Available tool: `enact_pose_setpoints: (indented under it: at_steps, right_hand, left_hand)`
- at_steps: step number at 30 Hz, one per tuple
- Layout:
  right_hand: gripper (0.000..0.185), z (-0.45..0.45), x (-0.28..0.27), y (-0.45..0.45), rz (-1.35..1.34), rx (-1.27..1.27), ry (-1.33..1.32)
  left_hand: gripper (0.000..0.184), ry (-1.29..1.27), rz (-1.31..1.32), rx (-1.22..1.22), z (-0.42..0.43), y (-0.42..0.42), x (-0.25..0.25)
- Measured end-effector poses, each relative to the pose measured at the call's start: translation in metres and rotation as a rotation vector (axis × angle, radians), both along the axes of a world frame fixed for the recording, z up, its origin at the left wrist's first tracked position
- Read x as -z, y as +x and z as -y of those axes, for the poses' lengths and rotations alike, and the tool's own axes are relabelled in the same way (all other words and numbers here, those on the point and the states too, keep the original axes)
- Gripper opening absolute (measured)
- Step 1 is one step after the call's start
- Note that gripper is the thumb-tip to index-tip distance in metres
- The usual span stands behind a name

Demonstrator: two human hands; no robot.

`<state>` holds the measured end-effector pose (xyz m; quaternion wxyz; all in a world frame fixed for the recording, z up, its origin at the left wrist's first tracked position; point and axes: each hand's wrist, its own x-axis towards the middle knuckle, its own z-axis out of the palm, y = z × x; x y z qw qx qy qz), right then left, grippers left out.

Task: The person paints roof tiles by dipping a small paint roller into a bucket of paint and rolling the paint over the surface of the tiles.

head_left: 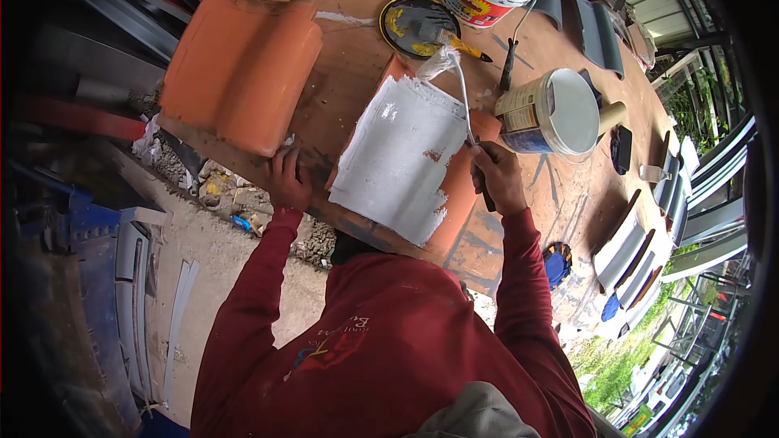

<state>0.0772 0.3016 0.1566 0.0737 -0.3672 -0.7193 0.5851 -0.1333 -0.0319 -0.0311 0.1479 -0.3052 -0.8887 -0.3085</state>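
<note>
On the table, directly in front of you, the middle tile lies with a pale coat over most of its face; bare terracotta shows along its right side and at the far end. Your right hand is closed around the handle of the roller, whose head sits at the tile's far edge. Your left hand is unclamped, fingers resting at the table's near edge, just beside the uncoated tile. The two hands are well apart.

Findings: a reddish patch shows through the coat right of centre, and the coat's right border is ragged. In my judgement, you should work lengthwise along the curve with light, even pressure, overlapping the wet border so no ridge forms. Tilt the roller to reach the hollow, and go over the thin patch again. Load sparingly from the open tub, right of the tile; excess could pool in the hollow or run off the edge. If the tile shifts, steady it with your left hand on a bare margin, clear of the wet surface.
</note>
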Motion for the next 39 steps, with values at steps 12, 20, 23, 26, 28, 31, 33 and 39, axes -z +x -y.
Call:
enact_pose_setpoints:
  at_steps: [12,20,23,26,28,31,33,39]
  right_hand:
    - [0.033,0.018,0.036,-0.032,0.073,0.053,0.162]
    - [0.031,-0.001,0.018,0.059,0.281,0.178,0.287]
    - [0.032,-0.003,0.02,0.071,0.266,0.19,0.411]
    - [0.033,0.005,0.017,0.043,0.243,0.187,0.222]
    - [0.033,0.002,0.036,0.023,0.209,0.139,0.252]
    - [0.033,0.0,0.042,-0.008,0.166,0.058,0.324]
    - [0.033,0.007,0.036,-0.027,0.157,0.033,0.365]
    - [0.033,0.015,0.029,-0.05,0.066,-0.065,0.496]
  left_hand:
    - [0.034,-0.023,-0.019,0.01,0.001,0.002,0.0]
    - [0.034,-0.012,0.009,0.014,0.002,0.001,-0.001]
    - [0.034,-0.028,-0.026,0.019,0.001,0.001,-0.002]
    - [0.034,-0.036,-0.038,0.014,-0.002,0.002,-0.006]
    - [0.033,-0.049,-0.02,0.007,-0.001,0.003,-0.008]
    - [0.033,-0.042,-0.02,0.005,-0.001,0.002,-0.005]
    - [0.034,-0.031,-0.001,0.008,0.001,0.001,-0.001]
    - [0.034,-0.032,0.009,0.003,0.002,0.002,0.002]
